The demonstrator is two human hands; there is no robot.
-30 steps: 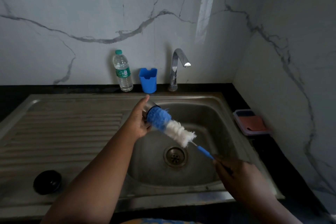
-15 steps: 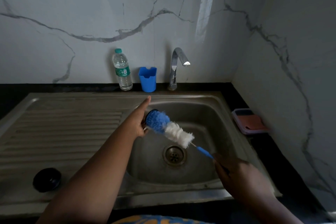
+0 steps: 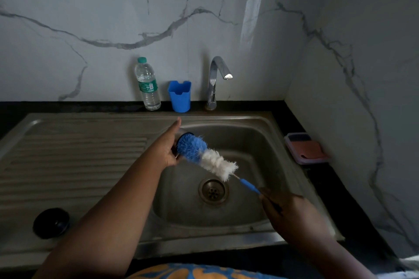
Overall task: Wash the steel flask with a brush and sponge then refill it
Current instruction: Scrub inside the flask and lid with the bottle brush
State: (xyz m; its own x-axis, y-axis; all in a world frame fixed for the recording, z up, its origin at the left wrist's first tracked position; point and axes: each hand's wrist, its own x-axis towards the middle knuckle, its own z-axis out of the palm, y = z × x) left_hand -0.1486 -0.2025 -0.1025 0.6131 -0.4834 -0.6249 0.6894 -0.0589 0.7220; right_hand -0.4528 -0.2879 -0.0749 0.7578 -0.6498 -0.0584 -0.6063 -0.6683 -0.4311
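Observation:
My left hand [image 3: 169, 145] grips the steel flask [image 3: 183, 132] over the sink basin, mouth turned toward me; the hand and the brush hide nearly all of it. A bottle brush [image 3: 205, 156] with blue and white bristles has its blue tip at the flask's mouth. My right hand [image 3: 292, 215] holds the brush's blue handle [image 3: 249, 186] at the lower right. The flask's black cap [image 3: 51, 222] lies on the draining board at the lower left. A sponge in a pink tray [image 3: 305, 148] sits on the counter to the right.
The steel sink [image 3: 256, 140] has a drain [image 3: 213, 190] under the brush. Behind it along the marble wall stand a plastic water bottle [image 3: 147, 85], a blue holder cup [image 3: 179, 95] and a closed chrome tap [image 3: 215, 79]. The ribbed draining board [image 3: 74, 161] spreads left.
The brush has moved slightly, with the blue bristles pushed closer to the flask's mouth. My left forefinger points straighter toward the wall. Both hands keep their grips.

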